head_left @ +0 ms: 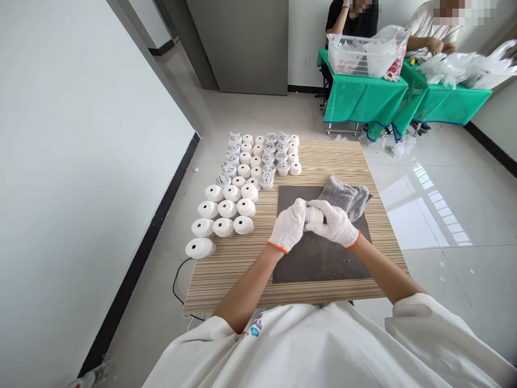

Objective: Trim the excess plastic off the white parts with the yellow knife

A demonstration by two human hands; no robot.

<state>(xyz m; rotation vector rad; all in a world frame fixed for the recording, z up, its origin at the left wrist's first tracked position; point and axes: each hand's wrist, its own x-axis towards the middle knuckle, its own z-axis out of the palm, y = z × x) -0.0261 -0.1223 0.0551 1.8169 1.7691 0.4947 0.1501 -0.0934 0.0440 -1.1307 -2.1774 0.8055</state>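
My left hand (pixel 288 223), in a white knit glove with an orange cuff, closes on one end of a small white cylindrical part (pixel 315 215). Gloved the same way, my right hand (pixel 334 222) grips the other side of it. Fingers hide much of the part, so its exact kind does not show. Both hands are over a dark grey mat (pixel 311 258) on the wood-striped table (pixel 258 264). Just beyond my right hand lies a crumpled grey cloth (pixel 341 196), partly on the mat.
Rows of white round ribbed parts (pixel 228 208) with dark centre spots stand at the table's left; some farther ones (pixel 266 180) have clear plastic on top. A black cable (pixel 174 283) hangs at the left edge. Two people sit behind green-covered tables (pixel 355 99) holding a white basket (pixel 339 62) and plastic bags.
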